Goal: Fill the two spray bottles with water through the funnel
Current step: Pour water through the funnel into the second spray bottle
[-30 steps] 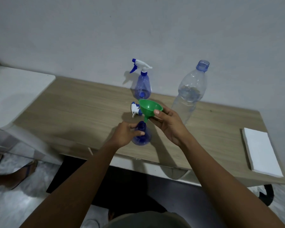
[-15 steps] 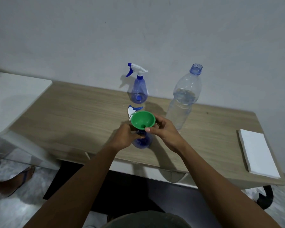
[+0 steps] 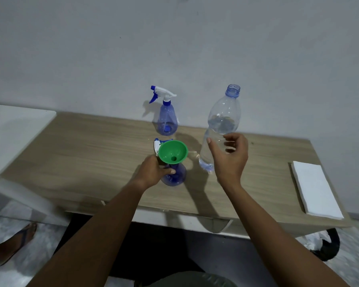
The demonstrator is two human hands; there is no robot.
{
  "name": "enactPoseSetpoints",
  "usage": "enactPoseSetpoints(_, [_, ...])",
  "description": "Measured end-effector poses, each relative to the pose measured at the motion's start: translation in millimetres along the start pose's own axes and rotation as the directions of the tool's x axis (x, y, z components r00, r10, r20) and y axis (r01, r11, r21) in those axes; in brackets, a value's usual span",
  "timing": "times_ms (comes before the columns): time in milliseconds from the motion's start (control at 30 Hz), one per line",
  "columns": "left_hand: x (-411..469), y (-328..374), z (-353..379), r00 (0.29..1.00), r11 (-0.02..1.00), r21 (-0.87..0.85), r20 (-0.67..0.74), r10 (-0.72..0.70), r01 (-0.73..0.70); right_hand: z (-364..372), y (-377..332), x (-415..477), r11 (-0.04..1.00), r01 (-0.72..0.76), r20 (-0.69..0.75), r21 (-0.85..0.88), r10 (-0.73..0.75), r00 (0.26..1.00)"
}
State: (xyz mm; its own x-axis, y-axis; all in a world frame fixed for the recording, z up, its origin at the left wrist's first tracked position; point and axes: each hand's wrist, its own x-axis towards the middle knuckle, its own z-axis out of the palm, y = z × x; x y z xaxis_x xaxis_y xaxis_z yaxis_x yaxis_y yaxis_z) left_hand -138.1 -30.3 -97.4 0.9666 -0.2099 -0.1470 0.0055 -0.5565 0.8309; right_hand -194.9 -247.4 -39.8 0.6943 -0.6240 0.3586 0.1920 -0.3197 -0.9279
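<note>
So right now my left hand (image 3: 153, 172) has its grip wrapped around the neck of the near spray bottle (image 3: 174, 175), with the green funnel (image 3: 172, 152) sitting in its mouth. My right hand (image 3: 229, 156) is open, fingers spread, right in front of the big water bottle (image 3: 222, 125) and not closed on it yet. The other spray bottle (image 3: 167, 119) is at the back of the table (image 3: 91, 154) by the wall with its trigger head on, untouched.

What worries me: that water bottle is tall, uncapped and mostly full, so a clumsy grab could knock it over or squeeze water out the top. The funnel looks a bit tilted and only perched, so a fast pour could tip it or back up and overflow. The spray bottle itself is light and empty, so if I loosen my left grip it'll probably skate or topple. The loose trigger head (image 3: 159, 142) lies just behind the funnel, easy to bump off. At least there's a folded white cloth (image 3: 315, 189) off to the right.
</note>
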Motion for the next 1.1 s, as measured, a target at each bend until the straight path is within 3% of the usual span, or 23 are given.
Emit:
enactPoseSetpoints(100, [0, 2, -1, 1.000, 1.000, 0.014, 0.004, -0.010, 0.010, -2, 1, 17, 0.998, -0.030, -0.040, -0.063, 0.028, 0.999])
enactPoseSetpoints(267, [-3, 5, -2, 1.000, 0.999, 0.030, 0.014, -0.020, 0.019, 2, 4, 45, 0.992, -0.104, 0.173, -0.075, 0.116, 0.978])
enactPoseSetpoints(433, [-6, 8, -2, 1.000, 1.000, 0.022, 0.016, -0.018, 0.018, 13, 0, 51, 0.992, -0.115, 0.186, -0.050, 0.123, 0.975])
enactPoseSetpoints(633, [-7, 10, -3, 0.999, 0.997, 0.069, 0.017, -0.037, 0.035, 15, -7, 53, 0.994, -0.066, 0.150, -0.085, 0.078, 0.986])
enactPoseSetpoints(800, [-8, 7, -2, 0.999, 0.996, 0.087, 0.019, -0.034, 0.032, 4, -40, 51, 0.998, 0.056, 0.149, -0.034, -0.050, 0.988])
enactPoseSetpoints(933, [-9, 9, -4, 0.999, 0.994, 0.112, 0.023, -0.022, 0.019, -14, -74, 52, 0.984, 0.176, 0.297, -0.022, -0.162, 0.941])
enactPoseSetpoints(1100, [-14, 17, -7, 1.000, 0.995, 0.104, 0.027, 0.003, -0.006, -29, -93, 46, 0.988, 0.136, 0.541, -0.070, -0.077, 0.838])
